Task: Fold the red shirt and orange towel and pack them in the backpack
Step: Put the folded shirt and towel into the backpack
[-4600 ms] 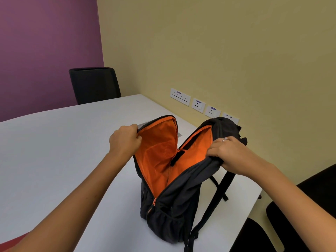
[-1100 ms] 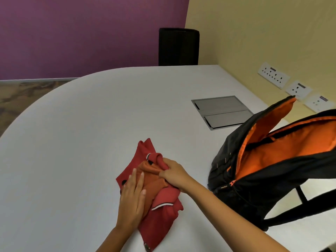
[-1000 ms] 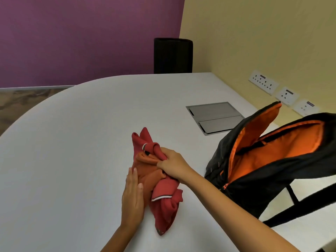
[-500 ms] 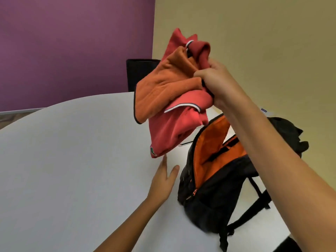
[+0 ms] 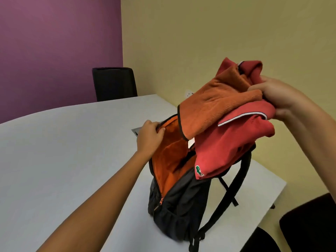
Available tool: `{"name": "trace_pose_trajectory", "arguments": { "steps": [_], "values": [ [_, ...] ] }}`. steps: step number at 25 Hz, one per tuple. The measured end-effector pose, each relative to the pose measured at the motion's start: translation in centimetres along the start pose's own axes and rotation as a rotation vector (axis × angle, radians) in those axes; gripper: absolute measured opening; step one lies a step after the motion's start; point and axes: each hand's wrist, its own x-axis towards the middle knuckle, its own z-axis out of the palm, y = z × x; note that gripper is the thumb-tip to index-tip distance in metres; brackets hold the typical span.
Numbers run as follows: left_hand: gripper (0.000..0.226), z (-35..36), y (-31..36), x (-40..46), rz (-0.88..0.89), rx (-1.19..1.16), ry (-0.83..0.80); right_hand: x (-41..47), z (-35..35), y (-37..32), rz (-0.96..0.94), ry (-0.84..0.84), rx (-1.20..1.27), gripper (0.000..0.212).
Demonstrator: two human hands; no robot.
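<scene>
Packing step: right hand [image 5: 283, 99] grip clamped on shirt [image 5: 227, 148] and towel [image 5: 214, 106] above backpack [image 5: 180, 202]; left hand [image 5: 150, 137] grip holds the flap open. Next: lower the bundle in.

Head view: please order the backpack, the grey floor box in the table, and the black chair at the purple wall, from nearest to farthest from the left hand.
1. backpack: left hand grips its opening edge.
2. grey floor box: just behind the hand.
3. black chair: beyond the table's far end.

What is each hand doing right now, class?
Left hand: grips the backpack by the edge of its opening.
Right hand: holds the red shirt and orange towel bunched together above the backpack.
</scene>
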Motion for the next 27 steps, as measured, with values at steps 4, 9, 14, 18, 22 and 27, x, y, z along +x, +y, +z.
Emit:
{"name": "trace_pose_trajectory", "arguments": {
  "steps": [4, 9, 14, 18, 22, 27],
  "values": [
    [0.020, -0.2, 1.1, 1.7, -0.012, -0.001, -0.023, 0.7, -3.7, 3.2, 0.177, 0.071, -0.216, 0.033],
    [0.025, 0.7, 2.9, 2.0, 0.011, -0.062, -0.081, 2.4, -3.8, 4.6, 0.260, 0.080, -0.265, 0.033],
    [0.027, 0.9, 3.0, 2.7, -0.007, -0.110, -0.079, 4.9, 0.0, 4.9, 0.295, 0.105, -0.061, 0.022],
    [0.025, 0.5, 2.5, 3.0, -0.023, -0.128, -0.061, 5.8, 2.9, 7.0, 0.302, 0.117, -0.266, 0.023],
    [0.025, 0.1, 2.0, 2.8, -0.036, -0.143, -0.073, 5.3, 5.0, 10.3, 0.315, 0.004, -0.785, 0.018],
    [0.022, 0.2, 2.8, 2.2, -0.028, -0.180, -0.115, 4.1, 7.9, 11.3, 0.304, -0.058, -0.844, 0.020]
  ]
}}
